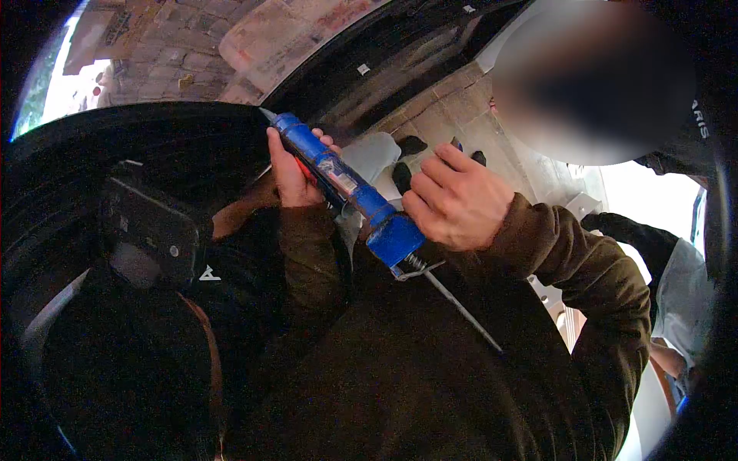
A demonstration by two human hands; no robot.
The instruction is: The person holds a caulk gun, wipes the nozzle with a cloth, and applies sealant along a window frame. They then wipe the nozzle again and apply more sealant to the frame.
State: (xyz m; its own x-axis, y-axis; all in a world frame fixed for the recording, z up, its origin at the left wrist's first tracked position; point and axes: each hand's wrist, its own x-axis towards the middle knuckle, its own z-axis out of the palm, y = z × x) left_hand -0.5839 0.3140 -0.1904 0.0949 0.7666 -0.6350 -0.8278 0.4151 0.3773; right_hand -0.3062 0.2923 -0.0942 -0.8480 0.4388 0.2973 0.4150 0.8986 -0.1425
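Note:
A blue caulking gun (pixel 330 165) lies slantwise in front of my chest, its grey nozzle (pixel 267 114) pointing up and left. My left hand (pixel 296 169) is closed around the front part of its barrel, with a bit of red showing by the palm. From the gun's back end a thin metal plunger rod (pixel 465 315) sticks out toward the lower right. My right hand (pixel 453 198) is curled into a fist just above the gun's back end. A small dark tip shows above its fingers, but I cannot make out what it belongs to.
To my left is a person in dark clothes with a black device (pixel 150 223) on the head. Another person (pixel 592 84), blurred, stands at the upper right. Black shoes (pixel 413 146) are on the tiled floor (pixel 453 104). A long dark panel (pixel 369 65) runs across the top.

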